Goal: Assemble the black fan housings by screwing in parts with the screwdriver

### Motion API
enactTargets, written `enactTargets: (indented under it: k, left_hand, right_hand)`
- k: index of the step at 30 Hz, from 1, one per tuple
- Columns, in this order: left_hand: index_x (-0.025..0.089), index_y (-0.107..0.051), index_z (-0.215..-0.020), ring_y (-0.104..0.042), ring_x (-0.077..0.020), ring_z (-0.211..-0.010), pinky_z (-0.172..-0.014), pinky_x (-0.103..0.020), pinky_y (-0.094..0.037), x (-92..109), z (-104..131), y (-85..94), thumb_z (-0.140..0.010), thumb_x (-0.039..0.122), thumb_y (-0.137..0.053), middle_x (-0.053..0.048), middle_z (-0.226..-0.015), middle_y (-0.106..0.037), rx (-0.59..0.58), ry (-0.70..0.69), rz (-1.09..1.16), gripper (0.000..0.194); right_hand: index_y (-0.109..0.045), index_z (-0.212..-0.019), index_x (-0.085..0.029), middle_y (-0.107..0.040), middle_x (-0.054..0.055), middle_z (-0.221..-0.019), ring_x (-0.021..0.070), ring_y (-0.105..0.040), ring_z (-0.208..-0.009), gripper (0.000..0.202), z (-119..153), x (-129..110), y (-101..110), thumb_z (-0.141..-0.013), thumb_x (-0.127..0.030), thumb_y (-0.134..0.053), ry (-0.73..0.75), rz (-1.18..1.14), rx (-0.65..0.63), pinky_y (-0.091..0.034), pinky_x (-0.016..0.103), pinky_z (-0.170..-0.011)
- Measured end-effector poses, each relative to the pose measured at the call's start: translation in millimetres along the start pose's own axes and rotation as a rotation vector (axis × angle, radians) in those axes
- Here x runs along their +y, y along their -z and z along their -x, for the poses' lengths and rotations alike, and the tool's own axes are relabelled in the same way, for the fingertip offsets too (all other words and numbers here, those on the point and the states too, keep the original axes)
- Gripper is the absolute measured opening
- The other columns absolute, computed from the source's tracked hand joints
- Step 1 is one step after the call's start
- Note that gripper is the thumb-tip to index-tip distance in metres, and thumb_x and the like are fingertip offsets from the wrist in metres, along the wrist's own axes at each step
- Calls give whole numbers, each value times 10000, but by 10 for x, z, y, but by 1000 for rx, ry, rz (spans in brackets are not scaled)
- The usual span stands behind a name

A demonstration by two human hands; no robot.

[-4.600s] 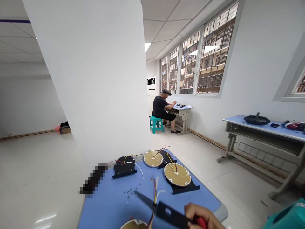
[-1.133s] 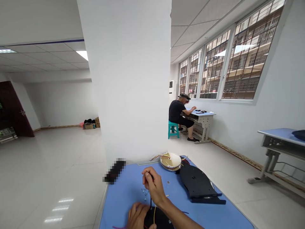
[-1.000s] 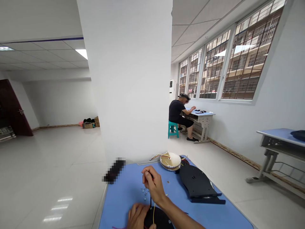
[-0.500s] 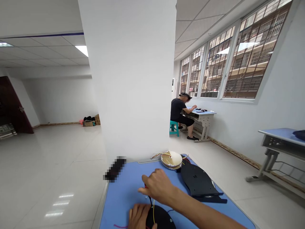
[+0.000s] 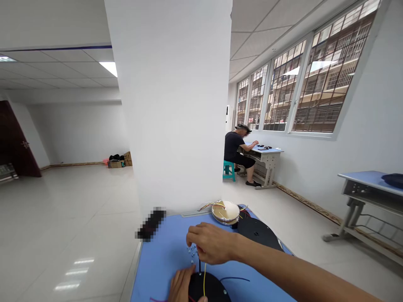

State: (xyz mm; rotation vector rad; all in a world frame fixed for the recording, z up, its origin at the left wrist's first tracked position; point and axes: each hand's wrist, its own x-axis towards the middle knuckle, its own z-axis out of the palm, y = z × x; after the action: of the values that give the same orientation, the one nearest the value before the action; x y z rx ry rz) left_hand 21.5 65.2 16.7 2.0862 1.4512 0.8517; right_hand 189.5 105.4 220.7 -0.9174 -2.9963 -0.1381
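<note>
A round black disc (image 5: 214, 289) lies at the bottom edge of the blue table, with a yellow wire (image 5: 205, 279) across it. My left hand (image 5: 181, 285) rests on the disc's left side, fingers against its rim. Above the disc, my right hand (image 5: 209, 243) is closed around the top of a screwdriver. Its dark shaft (image 5: 199, 266) stands upright, the tip at a screw near the disc's upper edge. The handle is hidden in my fingers. Several small screws (image 5: 189, 251) lie just left of my right hand.
Behind my right arm are a cream and white round part (image 5: 226, 212) with wires and black plates (image 5: 258, 230). A blurred black object (image 5: 151, 224) lies at the table's left edge. Farther off, a person (image 5: 236, 144) sits at another desk (image 5: 270, 156).
My right hand has turned over the screwdriver, and my right forearm now covers more of the black plates. The red of the handle no longer shows. My left hand stays at the disc.
</note>
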Motion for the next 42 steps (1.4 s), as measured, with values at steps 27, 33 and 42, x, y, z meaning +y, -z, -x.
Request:
enactTargets:
  k: [27,33,42]
  left_hand:
    - [199,-668,-841,-601,-246,-980,-953,-426,-379,487,-380,278,-802,86,-529,-39,-946,-709,-69,2,-366,183]
    - [182,-644,-888,-621,-254,-964,-907,-408,-415,434,-386,205,-838,126,-525,-71,-968,-693,-62,-16,-431,141]
    - [186,-638,-971,-622,-253,-950,-882,-392,-418,459,-437,302,-910,197,-440,-89,-996,-694,-36,-20,-460,207]
  right_hand:
    - [-560,-1222,-187,-694,91,-1099,225,-659,-939,345,25,-27,-33,-880,-171,-523,-62,-3,101,-461,325,-796]
    - [-564,-1201,-130,-705,134,-1009,254,-678,-811,327,-3,-12,-33,-930,-302,-505,-155,-33,98,-481,334,-665]
    - [-550,-1215,-188,-697,95,-1079,245,-675,-889,343,50,-2,28,-878,-249,-550,-113,-69,144,-480,337,-729]
